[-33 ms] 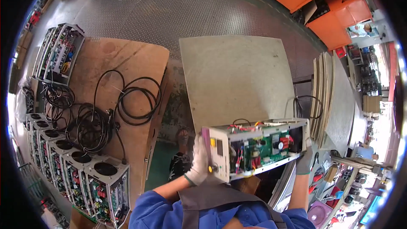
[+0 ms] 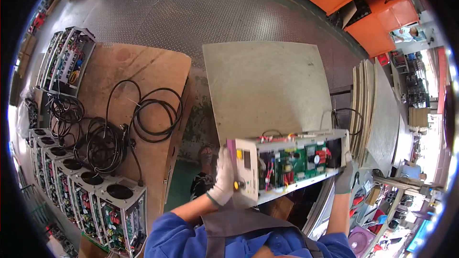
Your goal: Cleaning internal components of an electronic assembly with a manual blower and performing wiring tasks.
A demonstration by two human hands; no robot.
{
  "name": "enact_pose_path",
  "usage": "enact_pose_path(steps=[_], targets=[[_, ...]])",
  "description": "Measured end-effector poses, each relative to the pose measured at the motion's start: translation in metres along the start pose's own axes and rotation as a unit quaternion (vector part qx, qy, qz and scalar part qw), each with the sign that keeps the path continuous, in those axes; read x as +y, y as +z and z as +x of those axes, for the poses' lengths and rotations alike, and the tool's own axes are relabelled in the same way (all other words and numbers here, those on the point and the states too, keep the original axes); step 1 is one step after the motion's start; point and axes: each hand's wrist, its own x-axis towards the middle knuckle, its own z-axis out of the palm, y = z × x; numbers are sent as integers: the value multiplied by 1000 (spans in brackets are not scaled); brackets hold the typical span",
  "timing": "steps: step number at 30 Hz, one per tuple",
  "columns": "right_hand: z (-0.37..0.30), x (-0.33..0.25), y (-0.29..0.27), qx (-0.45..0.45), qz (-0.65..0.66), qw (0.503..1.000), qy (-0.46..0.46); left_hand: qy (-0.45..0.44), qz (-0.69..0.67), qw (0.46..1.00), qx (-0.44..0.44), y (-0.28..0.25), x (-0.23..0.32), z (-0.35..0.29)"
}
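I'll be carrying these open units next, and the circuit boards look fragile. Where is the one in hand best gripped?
Probably by its two short ends, one hand from each side. The open unit is long, with its boards exposed on the side. The left hand grips the panel end and the right hand the far end, clear of the electronics.

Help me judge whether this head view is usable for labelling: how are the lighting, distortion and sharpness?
Head view: strong fisheye bending, the pale grey rectangular board bowing at its edges, black vignette round the rim; daylight blows out the far right edge; the open white metal electronics unit with a green circuit board is reasonably sharp, gripped by the white-gloved left hand and grey-gloved right hand; the coiled black cables stay clear.
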Motion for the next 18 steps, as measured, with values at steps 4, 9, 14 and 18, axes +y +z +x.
enact_pose_path(steps=[4, 9, 14, 18], targets=[[78, -26, 49, -11, -3, 999, -37, 44, -23, 998, -38, 23, 63, 73], [184, -68, 131, -97, 53, 991, -73, 113, -146, 964, -190, 58, 145, 165], [270, -69, 186, -95, 31, 987, -127, 125, -116, 981, -95, 67, 181, 246], [305, -54, 195, -99, -53, 984, -135, 158, -133, 977, -53, 57, 166, 262]])
